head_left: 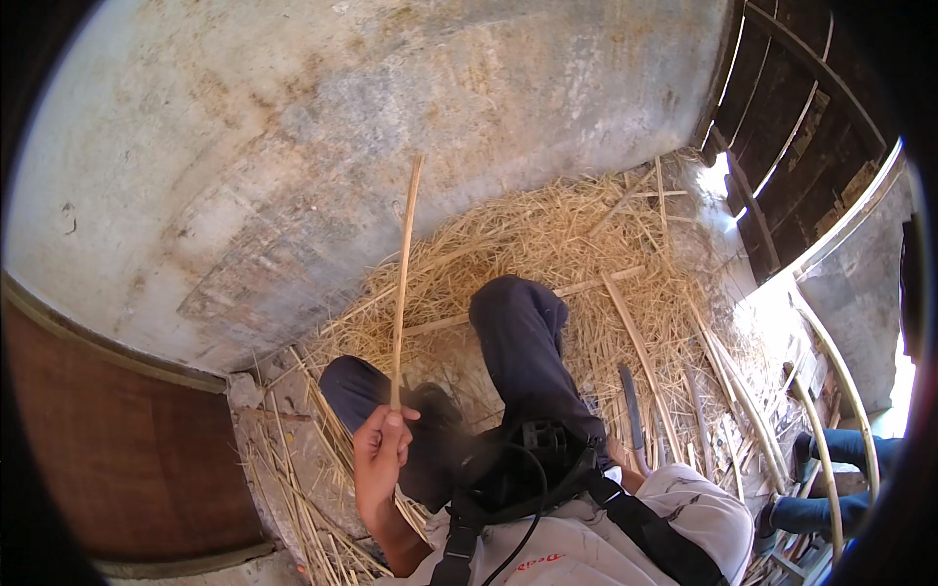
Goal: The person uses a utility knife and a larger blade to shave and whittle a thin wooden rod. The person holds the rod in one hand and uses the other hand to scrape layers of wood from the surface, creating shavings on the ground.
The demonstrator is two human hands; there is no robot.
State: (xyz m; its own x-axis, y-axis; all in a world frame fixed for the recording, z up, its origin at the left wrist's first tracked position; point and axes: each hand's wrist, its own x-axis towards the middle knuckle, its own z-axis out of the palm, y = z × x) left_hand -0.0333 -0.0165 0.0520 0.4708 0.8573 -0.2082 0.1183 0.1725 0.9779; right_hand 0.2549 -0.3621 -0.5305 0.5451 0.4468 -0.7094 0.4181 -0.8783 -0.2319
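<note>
My left hand (383, 444) grips the lower end of a long, thin bamboo strip (404, 283), which points up and away in front of the grey wall. Fingers and thumb are pinched round it, above my left knee. Of my right arm only a little bare skin (630, 479) shows beside my right thigh; the fingers of that hand are hidden. Close to it is a long dark knife blade (631, 408), lying among shavings and strips. Whether my right hand touches the knife, I cannot tell.
Bamboo shavings (547, 230) are heaped along the stained wall (469, 98). More strips (303, 488) lie at lower left beside a brown panel (127, 430). At right, curved poles (826, 469) lean near another person's blue trouser legs (831, 513). Dark boards (801, 127) stand at upper right.
</note>
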